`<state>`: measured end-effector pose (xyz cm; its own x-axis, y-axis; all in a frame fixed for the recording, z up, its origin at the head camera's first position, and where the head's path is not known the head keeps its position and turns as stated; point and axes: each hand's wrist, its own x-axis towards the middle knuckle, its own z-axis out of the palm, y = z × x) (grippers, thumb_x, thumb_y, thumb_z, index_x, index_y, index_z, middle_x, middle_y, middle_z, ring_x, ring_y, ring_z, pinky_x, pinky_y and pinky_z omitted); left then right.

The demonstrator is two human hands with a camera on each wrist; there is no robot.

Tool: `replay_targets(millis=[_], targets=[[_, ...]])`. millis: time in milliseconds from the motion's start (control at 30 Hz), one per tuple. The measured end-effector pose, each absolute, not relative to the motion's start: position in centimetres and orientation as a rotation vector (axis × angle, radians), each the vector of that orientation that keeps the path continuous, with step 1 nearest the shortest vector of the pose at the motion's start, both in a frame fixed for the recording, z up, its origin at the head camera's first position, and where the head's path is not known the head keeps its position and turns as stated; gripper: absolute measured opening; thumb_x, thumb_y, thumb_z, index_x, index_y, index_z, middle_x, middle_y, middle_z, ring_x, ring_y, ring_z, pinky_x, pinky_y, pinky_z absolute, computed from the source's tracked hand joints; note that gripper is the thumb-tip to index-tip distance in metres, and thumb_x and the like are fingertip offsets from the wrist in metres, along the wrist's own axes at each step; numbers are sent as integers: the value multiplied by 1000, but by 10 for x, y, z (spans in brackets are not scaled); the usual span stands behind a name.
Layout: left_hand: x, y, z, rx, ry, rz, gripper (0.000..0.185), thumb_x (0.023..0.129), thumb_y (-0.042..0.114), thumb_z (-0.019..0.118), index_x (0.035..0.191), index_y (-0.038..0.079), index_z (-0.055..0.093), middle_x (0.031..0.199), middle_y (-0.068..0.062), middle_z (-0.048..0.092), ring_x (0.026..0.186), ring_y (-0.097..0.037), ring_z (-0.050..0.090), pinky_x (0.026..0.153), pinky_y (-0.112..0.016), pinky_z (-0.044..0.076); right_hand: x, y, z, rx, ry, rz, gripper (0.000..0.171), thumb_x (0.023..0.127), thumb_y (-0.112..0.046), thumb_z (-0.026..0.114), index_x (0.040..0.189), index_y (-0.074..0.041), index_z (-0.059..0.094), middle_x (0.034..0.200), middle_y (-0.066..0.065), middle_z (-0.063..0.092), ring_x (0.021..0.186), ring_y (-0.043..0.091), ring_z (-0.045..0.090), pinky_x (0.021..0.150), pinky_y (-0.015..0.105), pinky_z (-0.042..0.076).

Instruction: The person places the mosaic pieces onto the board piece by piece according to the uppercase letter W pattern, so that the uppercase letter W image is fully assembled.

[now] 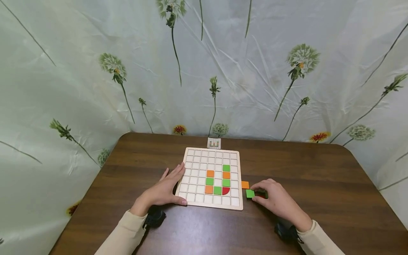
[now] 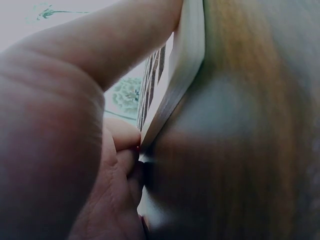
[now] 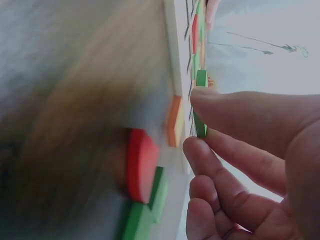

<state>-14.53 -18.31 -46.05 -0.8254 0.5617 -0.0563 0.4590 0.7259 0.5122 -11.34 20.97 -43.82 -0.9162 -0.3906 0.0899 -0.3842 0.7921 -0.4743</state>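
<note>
Seen from above: a brown table (image 1: 318, 177) with a pale grid board (image 1: 190, 198) at its middle. Left hand (image 1: 165, 189) laid against the board's left edge, fingers mostly straight along the side, thumb at the near corner; nothing grasped, only touched. Right hand (image 1: 277, 200) just right of the board, fingers curled, pinching a green tile (image 1: 250, 193) between thumb and fingertips, the tile lifted on edge in the right wrist view. Just beside it, an orange tile (image 1: 245, 184) flat on the table, touching or nearly touching the board's right edge. Under the hand, a red piece (image 3: 140, 162) stacked on another green piece (image 3: 150, 205). Several green and orange squares and one red quarter-round seated in the board's cells. Small pattern card (image 1: 214, 143) beyond the far edge.
</note>
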Motion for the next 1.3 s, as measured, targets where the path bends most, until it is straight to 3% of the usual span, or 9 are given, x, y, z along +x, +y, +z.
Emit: replay_targets(millis=[400, 1300], targets=[[-146, -185, -459, 797, 2720, 733, 118, 66, 67, 68, 148, 5, 10, 156, -6, 1, 141, -20, 3, 110, -51, -2, -118, 190, -431, -692, 2962, -846, 26, 75, -23, 77, 99, -18, 70, 92, -10, 65, 87, 11, 54, 72, 29, 47], [-146, -183, -458, 802, 2714, 729, 118, 67, 66, 68, 148, 4, 9, 156, -6, 0, 141, -22, 3, 110, -51, -3, -131, 133, -427, -840, 3001, -917, 18, 75, -20, 75, 93, -16, 71, 88, -10, 65, 86, 11, 54, 74, 28, 47]])
